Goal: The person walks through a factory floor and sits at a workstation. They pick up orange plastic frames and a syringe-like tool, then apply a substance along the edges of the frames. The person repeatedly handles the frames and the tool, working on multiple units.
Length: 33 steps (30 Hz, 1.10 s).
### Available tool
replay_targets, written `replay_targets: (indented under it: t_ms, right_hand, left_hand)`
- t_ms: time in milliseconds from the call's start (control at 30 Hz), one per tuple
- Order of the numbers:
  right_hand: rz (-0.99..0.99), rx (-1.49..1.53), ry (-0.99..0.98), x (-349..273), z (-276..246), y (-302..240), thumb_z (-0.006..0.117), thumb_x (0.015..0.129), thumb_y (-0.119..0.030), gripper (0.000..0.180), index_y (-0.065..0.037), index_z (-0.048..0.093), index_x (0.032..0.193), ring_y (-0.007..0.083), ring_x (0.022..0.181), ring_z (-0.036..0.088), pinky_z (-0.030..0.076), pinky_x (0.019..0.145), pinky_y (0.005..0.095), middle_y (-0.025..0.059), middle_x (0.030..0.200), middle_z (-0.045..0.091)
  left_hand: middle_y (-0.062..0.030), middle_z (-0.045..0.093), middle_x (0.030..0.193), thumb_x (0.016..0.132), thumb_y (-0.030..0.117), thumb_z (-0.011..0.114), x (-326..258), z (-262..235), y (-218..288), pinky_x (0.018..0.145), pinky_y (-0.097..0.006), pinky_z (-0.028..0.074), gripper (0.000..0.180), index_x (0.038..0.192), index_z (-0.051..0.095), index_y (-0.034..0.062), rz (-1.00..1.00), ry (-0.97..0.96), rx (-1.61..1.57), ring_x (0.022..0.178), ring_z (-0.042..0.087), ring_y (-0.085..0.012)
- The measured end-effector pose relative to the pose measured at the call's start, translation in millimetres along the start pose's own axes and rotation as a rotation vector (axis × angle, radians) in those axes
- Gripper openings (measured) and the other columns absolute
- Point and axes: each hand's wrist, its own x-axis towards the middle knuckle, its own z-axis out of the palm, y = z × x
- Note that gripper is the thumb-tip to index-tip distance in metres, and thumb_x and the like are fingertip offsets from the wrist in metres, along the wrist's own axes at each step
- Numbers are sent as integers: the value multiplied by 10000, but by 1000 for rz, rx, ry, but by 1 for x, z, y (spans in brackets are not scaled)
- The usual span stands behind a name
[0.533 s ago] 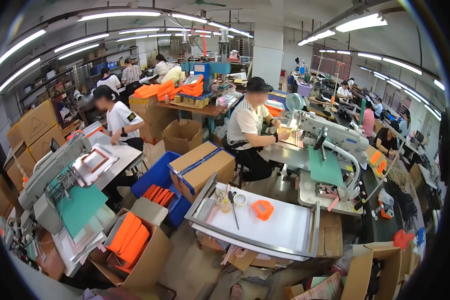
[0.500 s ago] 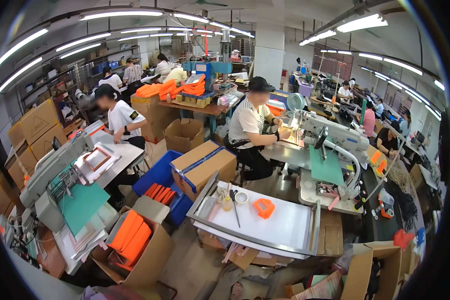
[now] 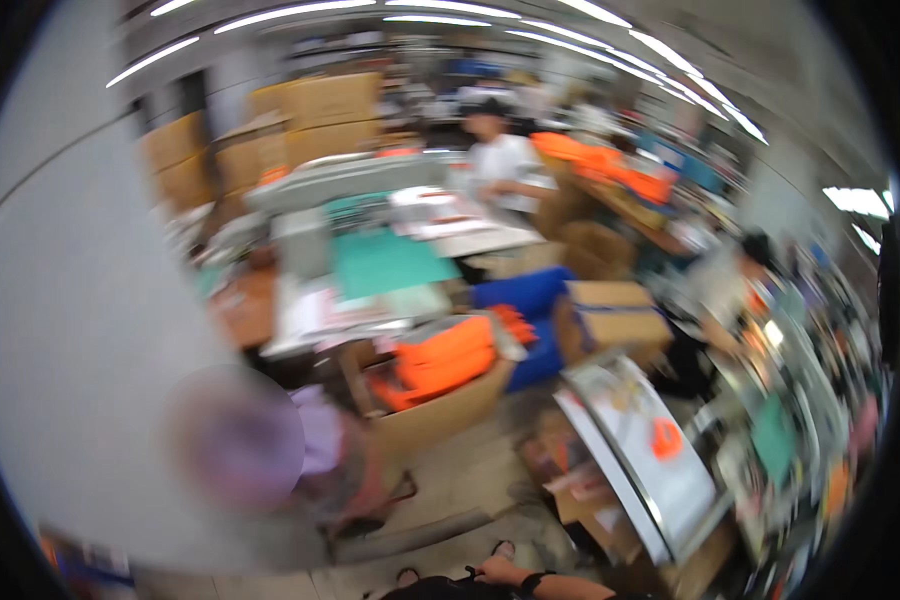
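Observation:
At the bottom edge, my right hand (image 3: 498, 572) is held low against my dark clothing, its forearm coming in from the right with a black band at the wrist. Its fingers look curled around a small dark thing, too smeared to name. My left hand is out of sight. My feet show on the floor just beyond. Nearest on the right is a white-topped, metal-framed table (image 3: 642, 470) with an orange piece (image 3: 666, 438) lying on it.
A pale pillar (image 3: 70, 330) fills the left side, with a blurred lavender shape (image 3: 320, 430) beside it. Ahead stand a carton of orange pieces (image 3: 440, 410), a blue bin (image 3: 530, 350), a taped carton (image 3: 620, 315) and a sewing machine (image 3: 300, 250). Two people sit at machines.
The view has swung left and tilted down, smearing the picture. The pillar and lavender shape have come in at left, and my right hand has appeared at the bottom.

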Motion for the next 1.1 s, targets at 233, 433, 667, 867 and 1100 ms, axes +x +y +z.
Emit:
replay_targets:
  t_ms: [233, 433, 667, 867, 1100]
  right_hand:
    - [65, 91, -561, 84, -30, 41, 524, 891, -434, 448, -91, 601, 1169, 265, 875, 634, 479, 763, 402, 130, 1026, 653]
    - [-92, -208, -807, 157, -89, -36, 523, 892, -436, 457, -89, 591, 1181, 259, 879, 632, 479, 766, 399, 129, 1037, 651]
    - [-263, -392, -1000, 199, -63, -140, 522, 893, -438, 468, -87, 580, 1196, 253, 884, 631, 479, 769, 395, 127, 1050, 647]
    - [-328, -522, -1167, 216, 0, -232, 521, 893, -440, 478, -85, 571, 1208, 248, 888, 630, 479, 772, 392, 125, 1061, 645]
    - [-340, -717, -1292, 252, 75, -350, 521, 894, -442, 489, -82, 560, 1223, 242, 893, 629, 479, 775, 388, 123, 1073, 641]
  left_hand:
    - [-157, 618, 1145, 905, 537, 448, -11, 119, -248, 855, -415, 462, 598, 1294, 513, 89, -99, 20, -392, 1053, 572, -283]
    - [-103, 638, 1134, 911, 524, 410, -135, 246, -204, 695, -351, 500, 561, 1255, 560, 107, -157, 131, -568, 961, 619, -214]
    - [-147, 517, 1237, 746, 209, 675, -119, 377, -274, 749, -406, 506, 535, 1216, 511, 13, 194, 299, -355, 1020, 580, -289]
    - [-122, 522, 1236, 836, 480, 584, -169, 324, -223, 775, -372, 496, 740, 1421, 334, 102, 57, 317, -1147, 1022, 572, -251]
    - [-133, 343, 1452, 879, 421, 570, -127, 226, -294, 1032, -375, 352, 715, 1449, 272, 108, 284, 396, -1019, 1288, 383, -246]
